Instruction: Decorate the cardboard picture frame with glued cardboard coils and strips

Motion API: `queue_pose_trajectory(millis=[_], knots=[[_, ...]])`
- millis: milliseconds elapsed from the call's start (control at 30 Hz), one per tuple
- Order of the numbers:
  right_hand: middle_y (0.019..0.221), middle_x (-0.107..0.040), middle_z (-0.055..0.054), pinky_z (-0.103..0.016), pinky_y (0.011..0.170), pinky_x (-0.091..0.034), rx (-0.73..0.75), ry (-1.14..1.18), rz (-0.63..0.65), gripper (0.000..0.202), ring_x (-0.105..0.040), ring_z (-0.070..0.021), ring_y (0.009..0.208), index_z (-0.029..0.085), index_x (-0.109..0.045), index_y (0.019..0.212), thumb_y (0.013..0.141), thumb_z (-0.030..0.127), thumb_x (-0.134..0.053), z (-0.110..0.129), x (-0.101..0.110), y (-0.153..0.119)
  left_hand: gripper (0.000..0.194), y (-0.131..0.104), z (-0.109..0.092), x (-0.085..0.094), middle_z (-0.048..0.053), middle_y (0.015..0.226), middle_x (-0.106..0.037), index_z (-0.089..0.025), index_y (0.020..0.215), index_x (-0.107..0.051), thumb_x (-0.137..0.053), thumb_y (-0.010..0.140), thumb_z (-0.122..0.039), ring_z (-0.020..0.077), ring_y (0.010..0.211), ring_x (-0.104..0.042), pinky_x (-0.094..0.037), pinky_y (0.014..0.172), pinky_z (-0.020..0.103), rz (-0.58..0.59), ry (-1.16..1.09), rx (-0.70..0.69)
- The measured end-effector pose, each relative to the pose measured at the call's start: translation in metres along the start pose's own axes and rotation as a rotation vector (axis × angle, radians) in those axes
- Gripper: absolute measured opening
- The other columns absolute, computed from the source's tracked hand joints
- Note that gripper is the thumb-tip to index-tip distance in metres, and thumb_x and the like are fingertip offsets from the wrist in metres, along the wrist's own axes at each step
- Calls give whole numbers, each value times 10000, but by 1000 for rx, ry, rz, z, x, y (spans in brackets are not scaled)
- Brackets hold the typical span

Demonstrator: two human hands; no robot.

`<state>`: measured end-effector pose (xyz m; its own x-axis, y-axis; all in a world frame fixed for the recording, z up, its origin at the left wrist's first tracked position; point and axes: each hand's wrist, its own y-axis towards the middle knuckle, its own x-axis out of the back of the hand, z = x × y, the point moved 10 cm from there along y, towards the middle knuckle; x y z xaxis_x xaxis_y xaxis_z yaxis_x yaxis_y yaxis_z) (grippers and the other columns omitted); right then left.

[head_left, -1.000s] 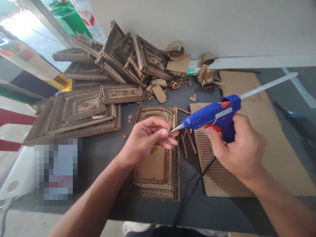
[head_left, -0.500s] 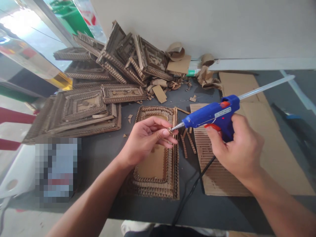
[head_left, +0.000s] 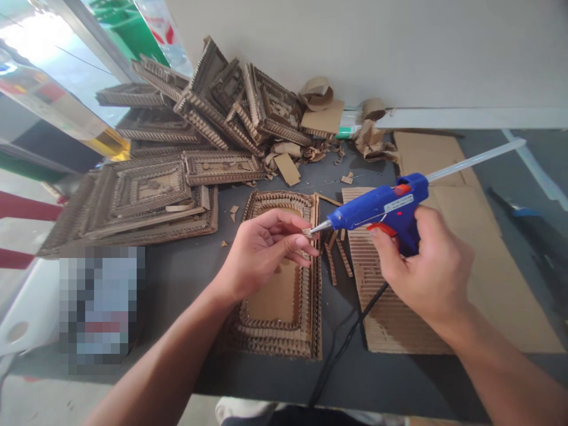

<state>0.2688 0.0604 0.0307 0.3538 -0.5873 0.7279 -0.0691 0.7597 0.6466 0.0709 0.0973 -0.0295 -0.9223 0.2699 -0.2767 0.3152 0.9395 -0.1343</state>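
Note:
My right hand grips a blue hot glue gun, thumb by its red trigger. A clear glue stick juts from the gun's back, and its metal nozzle points left at my left fingertips. Between the thumb and fingers of my left hand is a small piece of cardboard, mostly hidden, with the nozzle right at it. Below that hand lies a rectangular cardboard frame with rows of corrugated strip around a flat brown middle. Several narrow corrugated strips lie to its right.
Cardboard frames are piled at the back left, with more stacked frames nearer. Flat cardboard sheets cover the right side. Paper scraps lie by the wall. The gun's black cord runs to the front edge. A blurred-out item sits left.
The glue gun has shifted very slightly, its glue stick tipping a little lower. My left hand stays in nearly the same place, still pinching the small cardboard piece.

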Motion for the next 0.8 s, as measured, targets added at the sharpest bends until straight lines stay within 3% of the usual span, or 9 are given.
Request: queue_pose_trajectory(millis=[800], knots=[[706,-657,-33,-274,502,-381,20,-20,-1,246,-582,-157,549,156,-615,1014,905,377,-633,5,2,1,170,-1,-2,3,40,736,-773,-120,903,-696,-814,783,-142,146,658,-754,-636,584,179,-44,44,-18]])
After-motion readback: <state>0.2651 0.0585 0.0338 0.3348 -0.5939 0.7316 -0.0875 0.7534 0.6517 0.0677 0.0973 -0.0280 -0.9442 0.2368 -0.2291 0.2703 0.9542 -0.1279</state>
